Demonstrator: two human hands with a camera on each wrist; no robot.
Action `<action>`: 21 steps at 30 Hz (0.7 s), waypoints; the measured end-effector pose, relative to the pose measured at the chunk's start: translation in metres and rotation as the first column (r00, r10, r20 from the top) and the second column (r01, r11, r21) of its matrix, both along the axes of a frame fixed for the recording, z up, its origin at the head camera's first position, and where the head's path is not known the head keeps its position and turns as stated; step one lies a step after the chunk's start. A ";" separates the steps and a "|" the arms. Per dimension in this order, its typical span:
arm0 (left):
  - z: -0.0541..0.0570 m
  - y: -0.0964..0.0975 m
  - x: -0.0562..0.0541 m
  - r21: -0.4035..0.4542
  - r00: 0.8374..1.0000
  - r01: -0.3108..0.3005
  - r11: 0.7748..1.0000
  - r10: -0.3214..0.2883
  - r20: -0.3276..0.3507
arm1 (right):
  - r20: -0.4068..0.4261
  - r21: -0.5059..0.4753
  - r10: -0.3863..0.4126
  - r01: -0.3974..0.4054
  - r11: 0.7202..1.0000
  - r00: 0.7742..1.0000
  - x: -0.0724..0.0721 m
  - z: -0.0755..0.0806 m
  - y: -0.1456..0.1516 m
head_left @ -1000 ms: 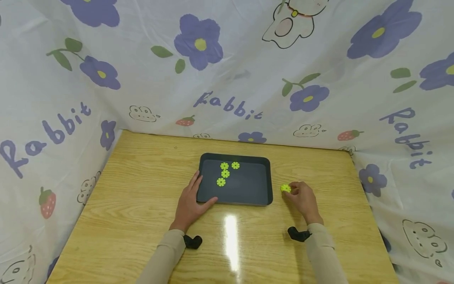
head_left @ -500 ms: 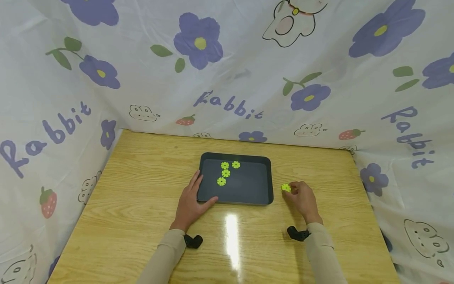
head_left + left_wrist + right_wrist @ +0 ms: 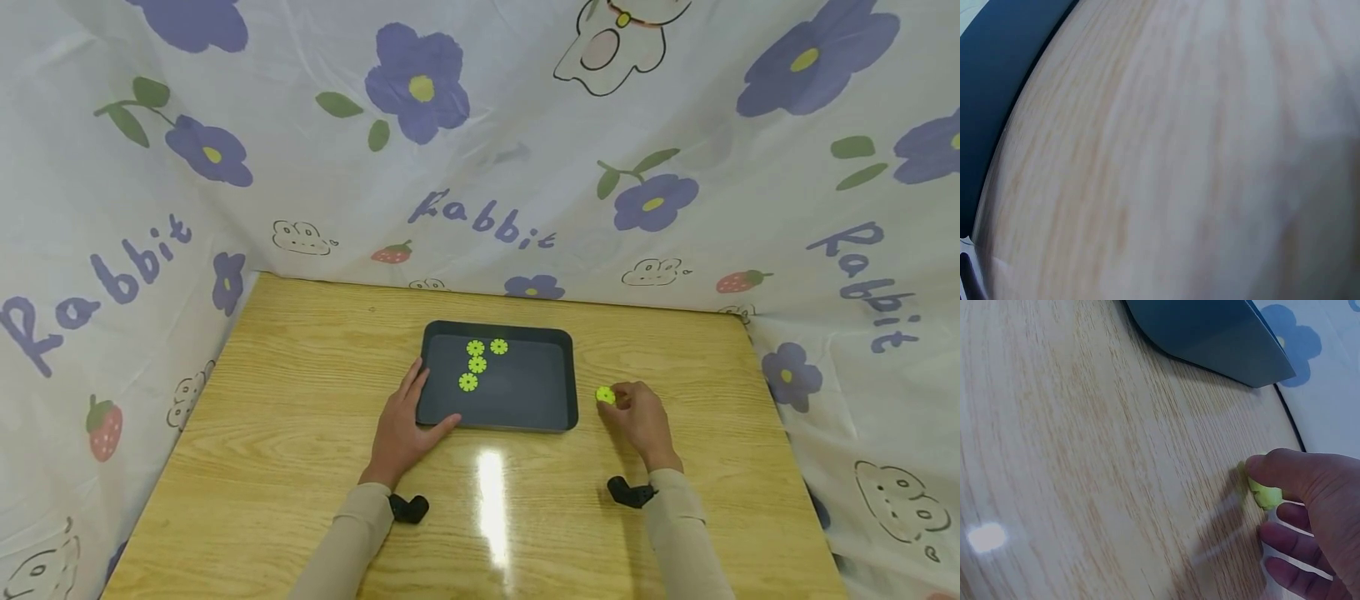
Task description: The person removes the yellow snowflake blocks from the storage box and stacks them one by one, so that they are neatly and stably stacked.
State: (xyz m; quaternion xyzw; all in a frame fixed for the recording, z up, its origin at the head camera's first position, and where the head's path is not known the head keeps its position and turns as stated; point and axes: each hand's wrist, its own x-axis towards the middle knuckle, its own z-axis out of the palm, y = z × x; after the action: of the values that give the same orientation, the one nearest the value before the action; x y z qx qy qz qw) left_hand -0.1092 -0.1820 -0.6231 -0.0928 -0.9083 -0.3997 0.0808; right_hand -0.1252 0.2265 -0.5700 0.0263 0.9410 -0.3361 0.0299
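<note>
My right hand [image 3: 642, 423] pinches a yellow-green notched plastic disc [image 3: 605, 396] between thumb and fingers, just right of the dark tray [image 3: 517, 408]. In the right wrist view the same disc [image 3: 1267, 495] shows under the thumb of my right hand [image 3: 1316, 512], and the other fingers are bent loosely below it. Several like discs [image 3: 477, 365] lie flat in the left half of the tray. At the tray's front left corner rests my left hand [image 3: 401, 429], fingers straight along the left side and thumb on the front edge. The left wrist view shows no fingers.
The tray stands towards the back of a wood-grain table [image 3: 285, 417]. Behind it and at both sides hangs a white cloth [image 3: 337, 183] with purple flowers. A black wrist mount [image 3: 408, 509] sits at the left cuff, another mount [image 3: 630, 493] at the right.
</note>
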 end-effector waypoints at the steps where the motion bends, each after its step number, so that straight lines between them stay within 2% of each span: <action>1: 0.000 0.000 0.000 -0.001 1.000 0.000 1.000 0.000 0.000 | 0.003 0.001 0.000 0.000 1.000 1.000 0.000 0.000 0.000; 14: 0.001 0.000 0.000 0.006 1.000 0.001 1.000 -0.001 0.008 | 0.051 0.031 0.092 -0.093 0.995 0.994 -0.009 0.002 -0.002; 21: 0.002 0.000 0.000 0.005 1.000 0.001 1.000 -0.001 0.004 | 0.060 0.044 0.101 -0.103 0.994 0.993 -0.009 0.004 -0.003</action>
State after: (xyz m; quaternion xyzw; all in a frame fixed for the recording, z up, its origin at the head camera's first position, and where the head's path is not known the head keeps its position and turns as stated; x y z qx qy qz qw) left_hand -0.1090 -0.1822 -0.6216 -0.0923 -0.9075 -0.4021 0.0787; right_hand -0.1344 0.2238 -0.5657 -0.0113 0.9475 -0.3109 0.0738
